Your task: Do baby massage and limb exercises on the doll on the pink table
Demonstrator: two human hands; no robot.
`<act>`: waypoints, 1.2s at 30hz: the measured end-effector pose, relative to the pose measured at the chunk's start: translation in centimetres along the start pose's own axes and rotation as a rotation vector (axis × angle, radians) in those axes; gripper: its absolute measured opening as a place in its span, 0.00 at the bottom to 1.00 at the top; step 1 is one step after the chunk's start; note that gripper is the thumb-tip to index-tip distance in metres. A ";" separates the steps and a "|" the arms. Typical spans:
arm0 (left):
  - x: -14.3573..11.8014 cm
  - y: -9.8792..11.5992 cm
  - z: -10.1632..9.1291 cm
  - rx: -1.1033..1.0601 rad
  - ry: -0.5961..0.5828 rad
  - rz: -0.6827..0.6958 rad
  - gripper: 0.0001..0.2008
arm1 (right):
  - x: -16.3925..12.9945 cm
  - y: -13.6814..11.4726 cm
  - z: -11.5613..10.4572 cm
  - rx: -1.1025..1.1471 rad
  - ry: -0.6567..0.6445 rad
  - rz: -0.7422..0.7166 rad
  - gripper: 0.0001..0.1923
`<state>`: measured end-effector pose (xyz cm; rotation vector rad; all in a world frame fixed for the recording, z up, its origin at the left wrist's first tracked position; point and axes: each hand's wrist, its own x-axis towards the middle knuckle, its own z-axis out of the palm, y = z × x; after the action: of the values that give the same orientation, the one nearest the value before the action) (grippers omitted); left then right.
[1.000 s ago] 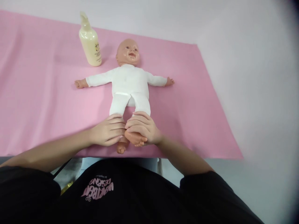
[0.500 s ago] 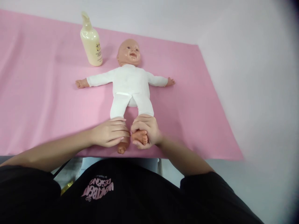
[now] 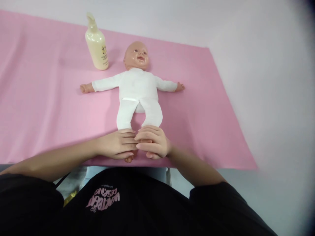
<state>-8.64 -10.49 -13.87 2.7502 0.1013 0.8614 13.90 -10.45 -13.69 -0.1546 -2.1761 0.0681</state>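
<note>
A baby doll (image 3: 138, 86) in a white suit lies on its back, arms spread and legs towards me. My left hand (image 3: 119, 144) is closed over its lower leg on the left, with a bit of the foot (image 3: 129, 159) showing below my fingers. Around the other foot and ankle, my right hand (image 3: 154, 141) is wrapped, its fingers covering most of the foot. The fingertips of both hands come close together between the legs; I cannot tell whether they touch.
A cream pump bottle (image 3: 97, 49) stands upright beyond the doll's outstretched arm on the left. Pink cloth (image 3: 201, 124) covers the table, whose front edge runs close to my body. A pale wall (image 3: 265, 82) lies behind and to the right.
Both hands have slid slightly towards me along the doll's lower legs. The right fingers have closed over the foot that was visible before. The doll's body and the bottle stay in place.
</note>
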 end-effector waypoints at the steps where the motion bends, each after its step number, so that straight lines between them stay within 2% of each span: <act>1: -0.1 0.0 0.0 -0.005 -0.011 -0.003 0.12 | -0.1 0.2 0.1 -0.012 0.014 0.012 0.16; 3: -0.2 0.0 0.0 -0.024 -0.022 -0.019 0.13 | -0.1 0.6 0.1 -0.043 0.060 0.039 0.19; 6: -0.4 -0.1 -0.1 -0.038 0.028 -0.059 0.14 | -0.1 1.2 -0.2 -0.115 0.091 0.091 0.26; 8: -0.4 -0.1 -0.2 -0.027 0.065 -0.087 0.16 | 0.0 1.4 -0.5 -0.195 0.056 0.140 0.23; 10: -0.5 -0.2 -0.3 -0.011 0.093 -0.121 0.17 | 0.1 1.5 -0.8 -0.280 -0.006 0.184 0.16; 13: -0.5 -0.4 -0.5 0.009 0.126 -0.188 0.16 | 0.3 1.4 -0.9 -0.333 -0.055 0.185 0.11; 17: -0.3 -0.3 -0.7 0.019 0.110 -0.191 0.15 | 0.6 1.2 -0.7 -0.270 -0.024 0.162 0.04; 23: 0.2 -0.1 -0.9 -0.009 0.116 -0.199 0.13 | 0.7 1.1 -0.9 -0.201 -0.063 0.213 0.04; 32: -0.2 0.0 -1.0 -0.007 0.016 -0.231 0.13 | 0.3 0.9 -0.8 -0.118 -0.126 0.230 0.16; 36: -0.1 0.1 -0.9 -0.006 0.009 -0.211 0.12 | 0.5 0.6 -0.8 -0.060 -0.114 0.226 0.16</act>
<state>-9.27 -10.36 -13.18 2.6690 0.3821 0.8141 14.29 -9.82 -12.87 -0.4401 -2.2674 0.1425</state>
